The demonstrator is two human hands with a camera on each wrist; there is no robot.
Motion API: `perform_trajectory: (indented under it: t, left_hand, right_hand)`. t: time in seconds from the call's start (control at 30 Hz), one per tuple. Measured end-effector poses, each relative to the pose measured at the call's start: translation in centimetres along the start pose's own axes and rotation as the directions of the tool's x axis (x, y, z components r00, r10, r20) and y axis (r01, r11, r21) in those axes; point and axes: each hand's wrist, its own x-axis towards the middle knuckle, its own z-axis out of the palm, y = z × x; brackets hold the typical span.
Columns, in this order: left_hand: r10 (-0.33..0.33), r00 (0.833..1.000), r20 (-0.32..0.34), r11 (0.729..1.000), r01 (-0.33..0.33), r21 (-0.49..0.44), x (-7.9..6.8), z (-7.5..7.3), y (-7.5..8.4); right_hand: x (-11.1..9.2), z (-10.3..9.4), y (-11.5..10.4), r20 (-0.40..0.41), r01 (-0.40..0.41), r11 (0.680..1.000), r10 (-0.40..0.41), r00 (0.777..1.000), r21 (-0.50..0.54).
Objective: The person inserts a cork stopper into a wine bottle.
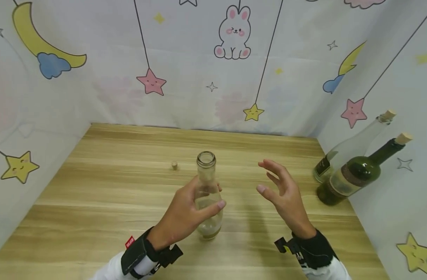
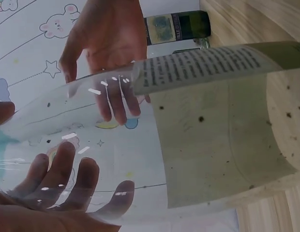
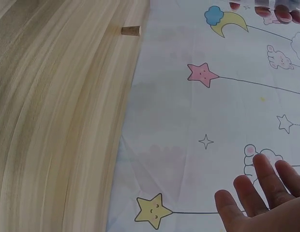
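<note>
2 white sleeves point(image 1: 109, 270), 2 black wristbands point(image 1: 134, 254), red tag point(image 1: 130, 242) on the left, black clips point(image 1: 172, 255), white markings point(image 1: 299, 256)

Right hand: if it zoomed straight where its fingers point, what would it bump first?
Probably the patterned back wall. The right hand seems aimed past the bottle in the left hand, though depth is hard to judge.

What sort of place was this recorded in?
Probably a makeshift recording booth: a wooden table, cartoon-printed cloth around three sides of it, and black wrist straps on the person.
</note>
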Motion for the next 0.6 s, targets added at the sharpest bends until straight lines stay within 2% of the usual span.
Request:
perform_trajectory:
  t: [0.17, 0.6]
  left_hand:
    - [0.018, 0.999, 0.048, 1.000, -0.018, -0.008, -0.6, 1.2, 0.0]
    - [-0.008, 0.998, 0.061, 0.999, 0.011, -0.049, -0.9, 2.6, -0.4]
  right_hand:
    - [0.2, 0.3, 0.1, 0.001, -0.009, 1.000, 0.009, 1.000, -0.006]
    - [0.4, 0.8, 0.3, 0.025, -0.034, 0.999, 0.034, 0.999, -0.008]
